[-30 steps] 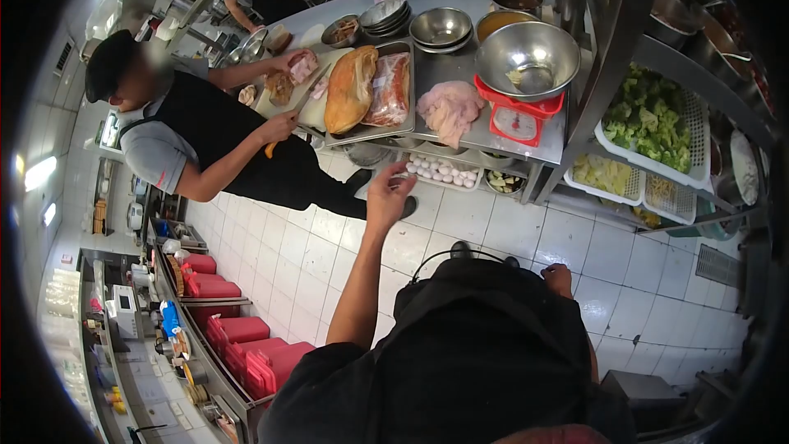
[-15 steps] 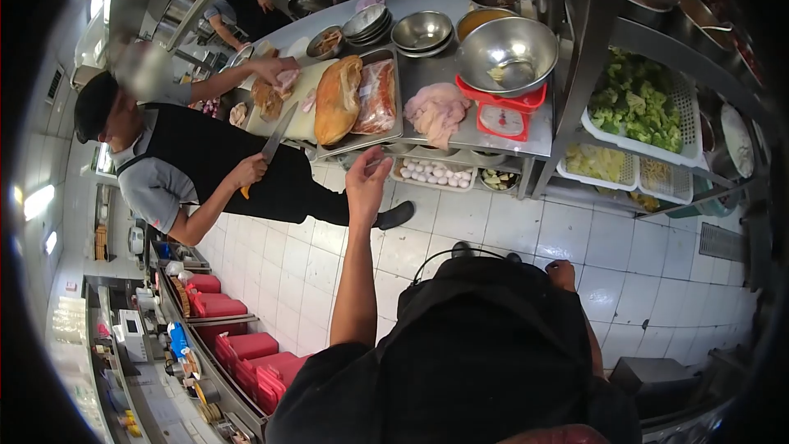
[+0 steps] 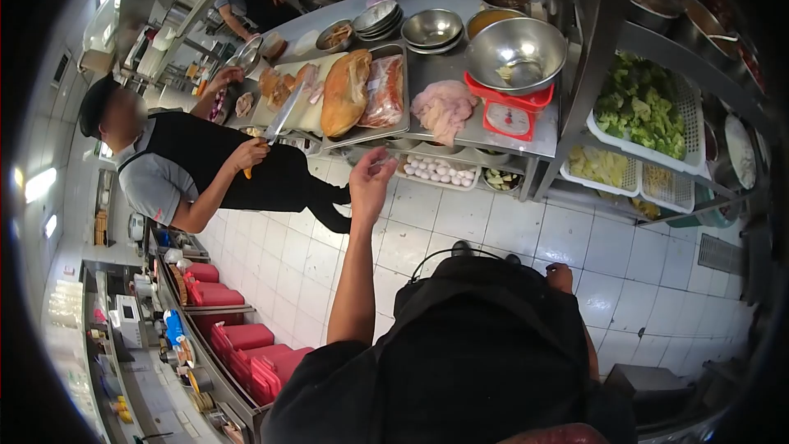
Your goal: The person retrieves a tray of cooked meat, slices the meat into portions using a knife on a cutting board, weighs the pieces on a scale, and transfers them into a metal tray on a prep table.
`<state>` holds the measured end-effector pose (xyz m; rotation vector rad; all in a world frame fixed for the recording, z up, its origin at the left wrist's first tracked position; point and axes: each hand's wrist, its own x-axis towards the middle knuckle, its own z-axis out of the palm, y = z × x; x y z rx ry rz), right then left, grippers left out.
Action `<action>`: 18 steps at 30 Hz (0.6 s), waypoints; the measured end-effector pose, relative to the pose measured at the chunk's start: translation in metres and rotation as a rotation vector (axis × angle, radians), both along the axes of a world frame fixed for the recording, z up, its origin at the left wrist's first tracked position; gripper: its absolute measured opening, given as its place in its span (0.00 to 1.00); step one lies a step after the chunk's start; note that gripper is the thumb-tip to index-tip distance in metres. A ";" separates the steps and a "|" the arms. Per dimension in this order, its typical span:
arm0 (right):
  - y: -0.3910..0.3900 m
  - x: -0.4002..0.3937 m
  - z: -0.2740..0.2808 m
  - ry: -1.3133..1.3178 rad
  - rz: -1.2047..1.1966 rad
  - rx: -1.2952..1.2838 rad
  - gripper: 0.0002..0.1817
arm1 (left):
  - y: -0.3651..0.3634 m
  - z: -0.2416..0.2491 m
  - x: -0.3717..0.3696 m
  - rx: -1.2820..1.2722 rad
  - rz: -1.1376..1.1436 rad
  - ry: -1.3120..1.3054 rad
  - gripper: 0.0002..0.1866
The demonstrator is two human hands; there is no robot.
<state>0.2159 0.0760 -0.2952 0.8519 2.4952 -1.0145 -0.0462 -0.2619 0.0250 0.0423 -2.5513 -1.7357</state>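
Eggs (image 3: 440,170) are laid in a shallow tray (image 3: 468,185) on the shelf under the steel table (image 3: 493,136), and the left hand (image 3: 370,181) is raised just in front of that tray, nearest to them. Its fingers (image 3: 380,160) are loosely curled, thumb and forefinger close together; whether anything is pinched cannot be told. The right hand (image 3: 560,277) is held low by the hip, fingers folded, nothing seen in it. Raw chicken (image 3: 444,107) is heaped at the table edge right above the eggs, beside a red scale (image 3: 509,115) carrying a bowl (image 3: 516,53). A hurried reach could crack an egg against the shelf edge, or the chicken could be brushed off. To the left a co-worker holds a knife (image 3: 275,127) near the meat tray (image 3: 366,90); a sideways swing of the arm could bring it near that blade.
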 end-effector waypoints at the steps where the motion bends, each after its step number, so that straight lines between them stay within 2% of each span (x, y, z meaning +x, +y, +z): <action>1: 0.000 0.000 -0.001 0.012 0.021 -0.008 0.12 | -0.004 -0.002 0.001 0.001 0.013 0.003 0.22; 5: -0.004 -0.006 -0.006 -0.018 0.085 -0.034 0.15 | -0.026 -0.008 0.009 -0.047 0.055 -0.012 0.21; 7: -0.007 -0.015 -0.010 -0.105 0.015 -0.123 0.15 | -0.041 -0.010 0.008 -0.028 0.063 -0.001 0.22; 11: -0.018 -0.032 -0.012 -0.051 0.018 -0.088 0.15 | -0.069 -0.009 0.004 0.009 0.116 -0.009 0.22; 13: -0.027 -0.044 -0.007 -0.005 0.090 -0.040 0.14 | -0.083 -0.009 -0.002 -0.038 0.134 -0.029 0.23; 15: -0.041 -0.062 0.000 0.001 0.100 -0.036 0.12 | -0.103 -0.017 -0.013 0.019 0.147 -0.024 0.22; 17: -0.067 -0.086 0.025 0.089 0.242 0.030 0.10 | -0.122 -0.017 -0.024 -0.007 0.127 0.020 0.22; 18: -0.078 -0.098 0.020 0.087 0.255 -0.008 0.09 | -0.135 -0.017 -0.032 0.004 0.133 0.023 0.22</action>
